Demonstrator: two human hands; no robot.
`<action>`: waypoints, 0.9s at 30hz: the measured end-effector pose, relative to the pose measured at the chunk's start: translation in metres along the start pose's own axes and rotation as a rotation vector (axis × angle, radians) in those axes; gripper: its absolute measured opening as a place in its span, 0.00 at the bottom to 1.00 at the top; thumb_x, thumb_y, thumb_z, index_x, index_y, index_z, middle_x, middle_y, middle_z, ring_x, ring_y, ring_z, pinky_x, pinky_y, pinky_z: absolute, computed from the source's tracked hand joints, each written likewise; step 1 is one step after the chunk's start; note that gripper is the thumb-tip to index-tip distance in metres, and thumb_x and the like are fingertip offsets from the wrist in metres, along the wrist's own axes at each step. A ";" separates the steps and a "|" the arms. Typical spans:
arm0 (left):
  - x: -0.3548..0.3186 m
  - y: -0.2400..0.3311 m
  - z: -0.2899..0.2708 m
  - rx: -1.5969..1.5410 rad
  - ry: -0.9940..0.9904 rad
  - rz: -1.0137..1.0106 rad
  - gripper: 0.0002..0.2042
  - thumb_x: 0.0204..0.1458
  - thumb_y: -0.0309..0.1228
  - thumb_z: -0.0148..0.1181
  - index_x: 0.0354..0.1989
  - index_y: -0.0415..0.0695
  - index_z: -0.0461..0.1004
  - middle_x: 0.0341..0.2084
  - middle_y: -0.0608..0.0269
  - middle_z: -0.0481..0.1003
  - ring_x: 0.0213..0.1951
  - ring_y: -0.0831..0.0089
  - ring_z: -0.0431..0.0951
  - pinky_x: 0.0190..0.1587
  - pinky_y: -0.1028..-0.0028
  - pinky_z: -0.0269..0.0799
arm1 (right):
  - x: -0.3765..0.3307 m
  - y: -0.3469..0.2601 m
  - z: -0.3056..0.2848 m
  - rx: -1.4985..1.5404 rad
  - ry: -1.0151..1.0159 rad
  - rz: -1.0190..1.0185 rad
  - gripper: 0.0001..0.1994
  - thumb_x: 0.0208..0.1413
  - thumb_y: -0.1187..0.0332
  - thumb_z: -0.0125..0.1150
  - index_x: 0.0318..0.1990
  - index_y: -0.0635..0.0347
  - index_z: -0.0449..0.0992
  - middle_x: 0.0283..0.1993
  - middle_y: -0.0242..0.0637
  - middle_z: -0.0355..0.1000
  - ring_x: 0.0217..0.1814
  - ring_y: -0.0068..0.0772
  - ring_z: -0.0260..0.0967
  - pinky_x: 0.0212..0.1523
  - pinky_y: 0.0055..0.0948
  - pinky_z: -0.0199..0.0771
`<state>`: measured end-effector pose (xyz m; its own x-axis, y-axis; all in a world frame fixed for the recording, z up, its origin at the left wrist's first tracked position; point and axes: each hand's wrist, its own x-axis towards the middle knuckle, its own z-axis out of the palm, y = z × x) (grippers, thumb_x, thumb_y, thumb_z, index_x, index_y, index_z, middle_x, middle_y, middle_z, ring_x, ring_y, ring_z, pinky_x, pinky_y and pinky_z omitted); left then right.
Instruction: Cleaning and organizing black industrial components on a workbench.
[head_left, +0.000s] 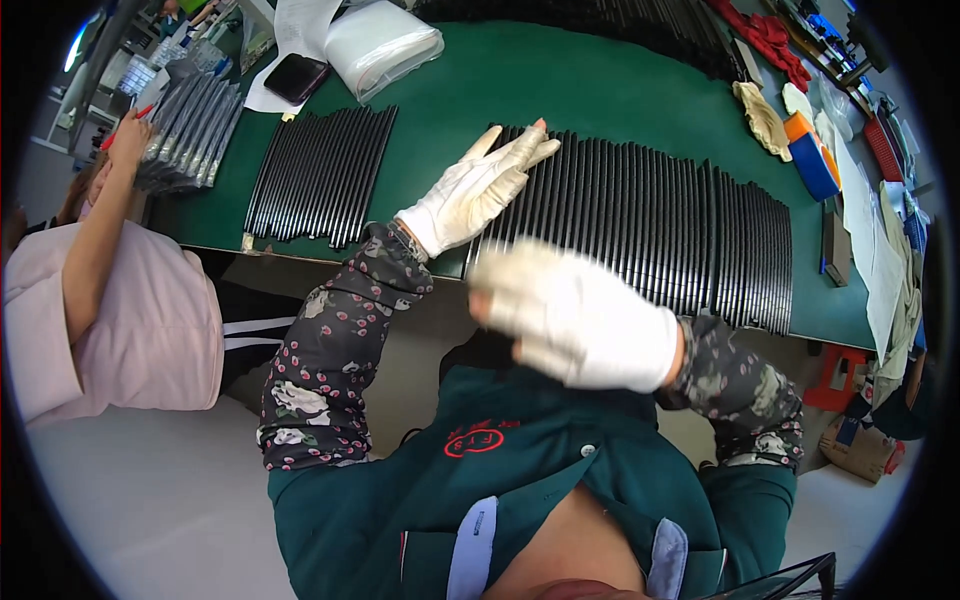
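A wide row of thin black rods lies side by side on the green tabletop, pointing away from me. My left hand, in a white glove with some fingertips bare, rests at the row's left end. Its fingers are stretched out along the outermost rods. In front of the row's near edge, my right hand wears a similar glove and is smeared by motion. Whether it holds anything I cannot tell, and it hides the near ends of some rods. A smaller group of black rods lies to the left.
A phone and a stack of clear plastic bags lie at the back left. Bagged bundles stand beside a co-worker holding a red pen. An orange and blue tape roll sits on the right. More dark rods line the far edge.
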<state>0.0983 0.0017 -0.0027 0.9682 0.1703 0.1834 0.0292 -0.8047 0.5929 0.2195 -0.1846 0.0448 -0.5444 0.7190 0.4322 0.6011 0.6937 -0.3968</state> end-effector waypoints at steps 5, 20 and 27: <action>0.000 -0.004 0.000 -0.170 0.002 -0.042 0.36 0.59 0.62 0.23 0.72 0.56 0.40 0.70 0.63 0.47 0.71 0.71 0.41 0.72 0.63 0.26 | -0.015 -0.032 0.042 0.078 -0.378 0.019 0.29 0.48 0.63 0.59 0.58 0.63 0.62 0.51 0.46 0.64 0.54 0.44 0.65 0.60 0.37 0.63; 0.001 0.026 -0.002 0.533 0.054 0.150 0.35 0.57 0.52 0.48 0.68 0.42 0.51 0.66 0.52 0.56 0.67 0.53 0.55 0.67 0.53 0.46 | -0.059 -0.012 -0.019 0.030 0.191 0.171 0.25 0.47 0.62 0.63 0.52 0.67 0.68 0.56 0.53 0.65 0.64 0.55 0.59 0.60 0.44 0.64; 0.018 0.063 0.005 0.536 -0.207 0.169 0.34 0.47 0.42 0.63 0.63 0.45 0.60 0.65 0.50 0.56 0.67 0.51 0.53 0.66 0.49 0.48 | -0.079 0.023 -0.042 -0.357 -0.109 0.339 0.31 0.50 0.52 0.60 0.58 0.64 0.65 0.62 0.56 0.58 0.68 0.57 0.53 0.65 0.49 0.55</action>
<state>0.1188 -0.0491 0.0340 0.9971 -0.0558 0.0521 -0.0599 -0.9950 0.0805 0.3014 -0.2273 0.0356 -0.3306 0.9147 0.2326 0.9069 0.3761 -0.1898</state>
